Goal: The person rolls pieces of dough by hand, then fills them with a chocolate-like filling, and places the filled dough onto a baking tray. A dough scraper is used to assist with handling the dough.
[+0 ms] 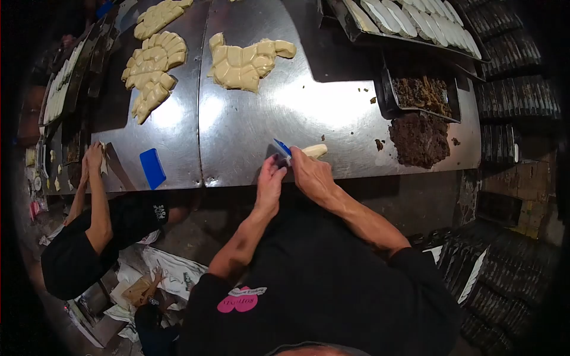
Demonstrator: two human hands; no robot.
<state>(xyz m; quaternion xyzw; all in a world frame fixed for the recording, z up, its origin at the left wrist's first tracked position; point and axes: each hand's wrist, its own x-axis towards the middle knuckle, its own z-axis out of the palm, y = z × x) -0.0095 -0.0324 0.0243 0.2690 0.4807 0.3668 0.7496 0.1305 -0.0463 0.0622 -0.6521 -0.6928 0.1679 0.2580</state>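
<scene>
Head cam, R hand (313, 177) gripping blue scraper (282, 147) – dough pc. (318, 151) partly hidden

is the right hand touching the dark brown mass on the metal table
Apart. The head view shows a wide stretch of metal table between the right hand and the dark brown mass.

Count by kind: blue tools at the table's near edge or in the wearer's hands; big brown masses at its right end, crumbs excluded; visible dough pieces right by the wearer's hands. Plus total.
Blue tools: 2 (a held tool in the right hand, a flat tool)
Brown masses: 2 (a dark slab, a crumbly batch)
Dough pieces: 1 (a small pale piece)
Total: 5
</scene>
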